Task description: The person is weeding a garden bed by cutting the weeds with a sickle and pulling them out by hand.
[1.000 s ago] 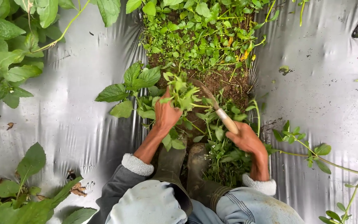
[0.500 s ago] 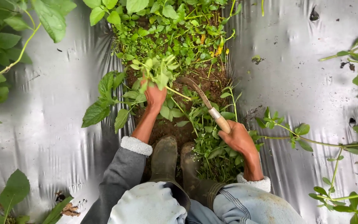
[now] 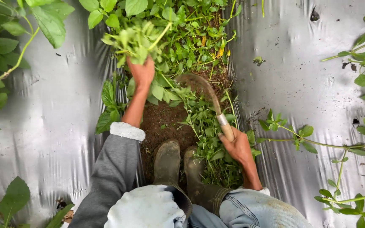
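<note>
My left hand (image 3: 142,72) is stretched forward, closed round a bunch of pulled green weeds (image 3: 135,41) held above the furrow. My right hand (image 3: 238,146) grips the wooden handle of a small sickle (image 3: 211,100); its curved rusty blade arches left over bare brown soil (image 3: 165,119). Low green weeds (image 3: 191,38) fill the strip ahead and lie beside my right hand. My two muddy rubber boots (image 3: 179,164) stand in the furrow between my arms.
Shiny silver plastic mulch covers the beds on the left (image 3: 51,126) and right (image 3: 300,84). Leafy crop plants (image 3: 5,50) grow through it at the far left, and more stems (image 3: 360,84) at the right edge.
My left hand has lifted forward with the weed bunch, pulling it away from the ground. Bare soil now shows where it grew. The sickle blade has swung left over that patch.
</note>
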